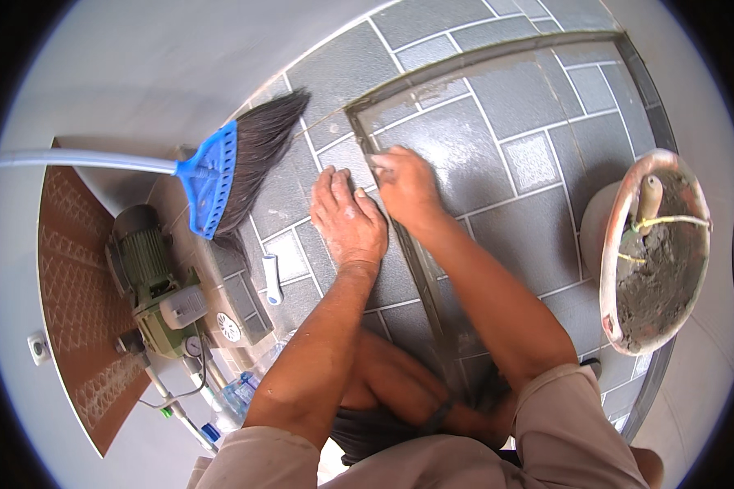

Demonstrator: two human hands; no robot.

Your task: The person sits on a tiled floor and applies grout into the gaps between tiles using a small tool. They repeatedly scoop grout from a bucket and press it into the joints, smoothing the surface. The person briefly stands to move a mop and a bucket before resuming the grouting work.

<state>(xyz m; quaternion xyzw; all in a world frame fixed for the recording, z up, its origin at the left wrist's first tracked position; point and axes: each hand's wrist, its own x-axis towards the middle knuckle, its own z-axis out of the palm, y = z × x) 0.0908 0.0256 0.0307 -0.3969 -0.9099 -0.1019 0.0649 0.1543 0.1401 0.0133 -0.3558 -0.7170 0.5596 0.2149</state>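
My left hand [349,218] lies on the grey tiled floor [481,244], fingers stretched out, just left of a narrow mortar-smeared strip [420,277]. Pale dust marks its back. Close by on the other side, my right hand [412,191] is closed at the strip's edge. Something small and pale [377,160] shows by its fingertips, too small to name. Grey smears of mortar run along the strip and across the far tiles.
On the right stands a bucket [607,277] of grey mortar with a wooden-handled tool [649,204] in it. At left are a blue broom [212,179], a white-and-blue handle [271,279], a green motor pump [151,277], a floor drain [228,327] and a plastic bottle [240,391].
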